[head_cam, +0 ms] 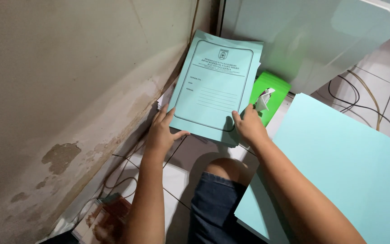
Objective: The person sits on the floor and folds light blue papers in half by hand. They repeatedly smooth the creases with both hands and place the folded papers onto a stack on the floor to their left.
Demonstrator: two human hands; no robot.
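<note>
From my remote seat I see both hands on a light green printed folder (215, 86), the top sheet of a stack (253, 56) of like sheets that lies on the tiled floor (190, 153) against the foot of a stained wall (59, 90). My left hand (163, 131) grips the folder's lower left corner, fingers spread along the edge and thumb pointing right under it. My right hand (249, 124) pinches the lower right edge, thumb on top of the sheet, the other fingers curled behind where I cannot see them. The folder is tilted up toward me, its printed frame and lines facing the camera. Just beside the right hand, to the right of the stack, sits a bright green tissue box (274, 88) with a white tissue (264, 99) poking out. Nearer me on the right lies a large plain sheet of light blue-green card (348, 167), overlapping my knee in blue denim (213, 203). Cables (362, 101) run over the tiles beside a pale cabinet (312, 36).
</note>
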